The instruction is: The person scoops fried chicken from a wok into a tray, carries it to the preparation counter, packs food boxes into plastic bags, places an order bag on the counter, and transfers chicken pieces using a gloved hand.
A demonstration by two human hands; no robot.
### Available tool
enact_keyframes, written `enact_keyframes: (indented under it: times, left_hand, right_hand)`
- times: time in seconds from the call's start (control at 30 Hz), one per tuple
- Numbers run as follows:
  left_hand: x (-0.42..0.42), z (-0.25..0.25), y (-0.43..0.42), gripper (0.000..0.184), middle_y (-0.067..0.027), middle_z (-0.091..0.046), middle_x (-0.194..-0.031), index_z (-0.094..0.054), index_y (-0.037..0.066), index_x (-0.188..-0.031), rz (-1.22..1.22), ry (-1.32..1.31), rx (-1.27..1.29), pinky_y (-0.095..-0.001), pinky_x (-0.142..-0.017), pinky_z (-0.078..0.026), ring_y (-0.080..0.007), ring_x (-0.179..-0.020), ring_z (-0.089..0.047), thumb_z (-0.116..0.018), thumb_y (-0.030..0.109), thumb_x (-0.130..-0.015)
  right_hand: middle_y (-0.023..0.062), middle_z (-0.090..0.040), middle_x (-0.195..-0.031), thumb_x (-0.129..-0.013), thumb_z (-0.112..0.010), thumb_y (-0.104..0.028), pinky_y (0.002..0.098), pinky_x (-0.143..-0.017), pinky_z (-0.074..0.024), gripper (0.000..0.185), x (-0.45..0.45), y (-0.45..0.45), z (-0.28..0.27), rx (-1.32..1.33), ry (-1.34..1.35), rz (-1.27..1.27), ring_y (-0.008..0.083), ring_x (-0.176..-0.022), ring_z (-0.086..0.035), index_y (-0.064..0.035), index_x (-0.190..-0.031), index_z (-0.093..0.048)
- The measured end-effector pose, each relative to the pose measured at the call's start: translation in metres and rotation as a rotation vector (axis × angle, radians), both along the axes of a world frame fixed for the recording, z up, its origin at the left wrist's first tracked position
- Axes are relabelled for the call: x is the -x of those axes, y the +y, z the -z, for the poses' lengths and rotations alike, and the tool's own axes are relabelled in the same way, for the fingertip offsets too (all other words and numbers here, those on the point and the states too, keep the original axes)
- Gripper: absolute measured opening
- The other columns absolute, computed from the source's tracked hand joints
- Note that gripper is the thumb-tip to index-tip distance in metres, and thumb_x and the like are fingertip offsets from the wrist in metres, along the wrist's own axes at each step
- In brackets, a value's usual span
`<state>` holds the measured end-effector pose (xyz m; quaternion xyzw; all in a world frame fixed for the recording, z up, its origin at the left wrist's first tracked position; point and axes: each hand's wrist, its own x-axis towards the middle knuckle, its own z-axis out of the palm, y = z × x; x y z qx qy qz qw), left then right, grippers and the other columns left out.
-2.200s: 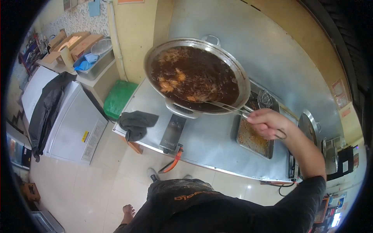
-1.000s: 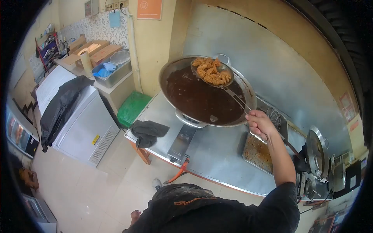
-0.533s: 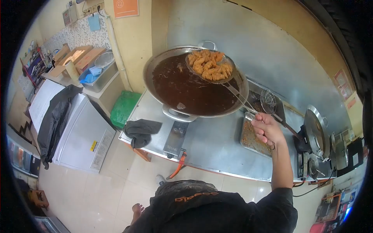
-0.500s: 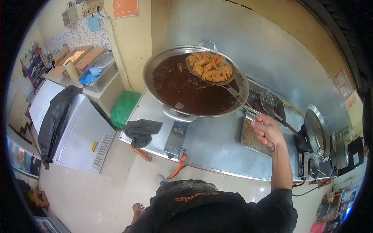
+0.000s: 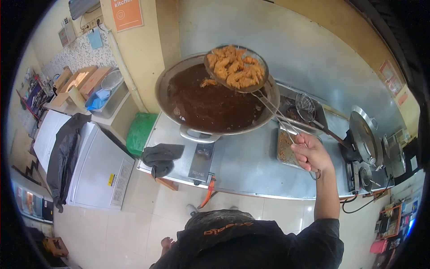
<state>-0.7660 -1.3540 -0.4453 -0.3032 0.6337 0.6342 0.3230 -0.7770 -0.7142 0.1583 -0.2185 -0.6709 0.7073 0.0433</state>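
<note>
Steel worktop (image 5: pixel 251 172) under a metal wall panel (image 5: pixel 277 49); wide wok (image 5: pixel 161 92) of dark oil (image 5: pixel 206 112), strainer load held over it.
Clock read around the wok's centre. Strainer (image 5: pixel 264 80) lay tilted toward 1 o'clock, heaped with golden-brown fried pieces (image 5: pixel 237 69); contact with the rim could not be judged. Right hand (image 5: pixel 311 152) was at 4 o'clock, fingers curled and pressed together around the handle, its looped end by the wrist. A loose fried scrap (image 5: pixel 208 83) floated at 11. Left hand (image 5: pixel 167 243) hung below the worktop, between 6 and 7; too small to tell whether its fingers were spread or together. Dark cloth (image 5: pixel 161 158) sat crumpled at 7 to 8, wire skimmer (image 5: pixel 306 106) at 3, crumb-strewn tray (image 5: pixel 285 145) at 4, near the right hand.
</note>
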Motion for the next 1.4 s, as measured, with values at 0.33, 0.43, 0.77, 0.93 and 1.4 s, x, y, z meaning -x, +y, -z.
enact_keyframes:
  times: [0.33,0.43,0.77,0.93,1.4]
  left_hand:
    - [0.004,0.009,-0.013,0.039,-0.0128,-0.069,-0.090,-0.071,0.009,-0.086,1.201,0.369,0.910,-0.0426,-0.079,-0.050,-0.0296,-0.088,-0.065,-0.060,0.047,-0.079]
    - [0.003,0.016,-0.009,0.039,-0.0125,-0.069,-0.090,-0.071,0.010,-0.091,1.131,0.528,0.905,-0.0418,-0.080,-0.051,-0.0294,-0.089,-0.066,-0.062,0.046,-0.079]
    - [0.034,0.009,0.013,0.047,-0.0091,-0.068,-0.103,-0.068,0.007,-0.099,1.340,0.385,0.876,-0.0391,-0.084,-0.050,-0.0261,-0.100,-0.063,-0.063,0.049,-0.079]
    - [0.059,0.025,0.039,0.039,-0.0097,-0.067,-0.102,-0.066,0.008,-0.101,1.404,0.504,0.755,-0.0406,-0.080,-0.051,-0.0261,-0.098,-0.063,-0.061,0.043,-0.084]
    - [0.110,-0.020,0.046,0.030,-0.0112,-0.061,-0.108,-0.057,0.009,-0.113,0.322,-0.216,0.196,-0.0452,-0.074,-0.051,-0.0289,-0.096,-0.060,-0.054,0.027,-0.089]
  right_hand:
    - [-0.0010,-0.038,-0.052,-0.089,-0.056,-0.001,0.0215,-0.026,-0.0208,0.027,-0.007,-0.013,-0.011,0.002,0.032,0.047,0.0058,-0.029,-0.031,-0.0134,-0.081,-0.034]
    - [-0.0010,-0.038,-0.052,-0.090,-0.055,-0.002,0.0219,-0.026,-0.0207,0.028,-0.007,-0.011,-0.016,0.041,0.065,0.028,0.0060,-0.029,-0.031,-0.0143,-0.080,-0.033]
    - [-0.0015,-0.037,-0.052,-0.091,-0.054,0.000,0.0215,-0.026,-0.0200,0.027,-0.026,-0.031,0.019,0.186,0.017,0.020,0.0052,-0.030,-0.028,-0.0155,-0.079,-0.035]
    - [-0.0009,-0.039,-0.052,-0.089,-0.054,-0.002,0.0227,-0.028,-0.0195,0.026,-0.045,-0.021,0.015,0.134,0.064,0.144,0.0071,-0.031,-0.032,-0.0143,-0.078,-0.035]
    - [0.0004,-0.040,-0.053,-0.087,-0.055,-0.001,0.0214,-0.029,-0.0237,0.028,-0.171,-0.016,0.019,-0.138,-0.177,0.739,0.0067,-0.035,-0.031,-0.0144,-0.075,-0.033]
